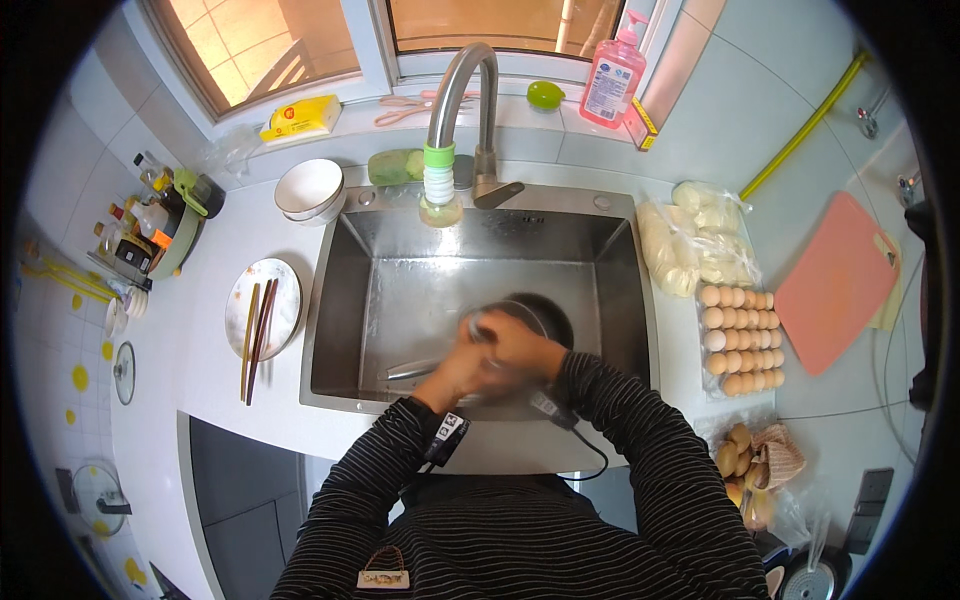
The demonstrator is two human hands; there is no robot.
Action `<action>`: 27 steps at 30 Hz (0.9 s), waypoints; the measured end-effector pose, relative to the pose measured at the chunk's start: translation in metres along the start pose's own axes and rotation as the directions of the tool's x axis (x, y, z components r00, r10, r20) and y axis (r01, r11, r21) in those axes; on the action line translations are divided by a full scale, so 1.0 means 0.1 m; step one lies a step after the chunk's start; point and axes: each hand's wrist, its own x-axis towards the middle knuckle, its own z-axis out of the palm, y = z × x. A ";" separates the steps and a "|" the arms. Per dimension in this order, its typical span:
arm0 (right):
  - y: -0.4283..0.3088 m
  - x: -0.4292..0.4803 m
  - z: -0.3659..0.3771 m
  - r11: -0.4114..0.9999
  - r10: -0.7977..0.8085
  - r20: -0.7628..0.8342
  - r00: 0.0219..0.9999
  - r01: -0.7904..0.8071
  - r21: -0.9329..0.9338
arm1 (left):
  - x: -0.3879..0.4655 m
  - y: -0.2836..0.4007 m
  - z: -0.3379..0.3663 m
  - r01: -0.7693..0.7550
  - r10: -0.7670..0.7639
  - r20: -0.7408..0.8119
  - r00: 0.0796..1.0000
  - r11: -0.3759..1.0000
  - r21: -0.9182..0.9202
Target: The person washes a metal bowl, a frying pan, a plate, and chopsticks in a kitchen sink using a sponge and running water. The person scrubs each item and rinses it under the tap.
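Observation:
Over the stainless steel sink (409, 300), my left hand (454, 373) and my right hand (523, 346) are close together and blurred by motion. A thin, pale curved rim and a greyish blur show around the fingers. What lies between my hands is too blurred to name, and the grip of each hand is unclear. Just beyond my right hand, a dark round object (551, 315) is partly hidden in the basin. A shiny metal handle-like piece (411, 370) lies to the left of my left hand, its other end covered.
The faucet (487, 172) arches over the basin. Left stand stacked white bowls (309, 187) and a plate (274, 330) with chopsticks (259, 337) across it. To the right lie bagged pale food (667, 251), a tray of eggs (741, 339) and a leaning pink cutting board (836, 281).

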 end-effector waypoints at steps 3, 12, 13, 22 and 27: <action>-0.13 -0.05 -0.08 0.977 -0.054 0.250 0.967 0.104 -0.188 | -0.04 0.10 -0.03 0.021 -0.023 0.018 1.000 0.994 0.108; -0.40 0.09 -0.42 0.605 -0.478 0.438 0.761 0.647 -0.465 | -0.01 0.20 -0.17 0.067 -0.091 0.153 0.984 0.986 0.150; -0.40 0.13 -0.44 0.528 -0.528 0.444 0.724 0.689 -0.496 | 0.00 0.20 -0.17 0.118 -0.141 0.126 0.982 0.977 0.175; -0.11 0.04 -0.28 0.629 -0.106 0.063 0.992 0.116 -0.769 | 0.05 0.11 -0.15 -0.030 0.038 -0.033 0.999 0.979 0.201; 0.08 0.03 -0.13 0.791 0.324 -0.089 0.942 -0.321 -0.520 | 0.12 0.04 -0.10 -0.082 0.120 -0.117 0.986 0.954 0.287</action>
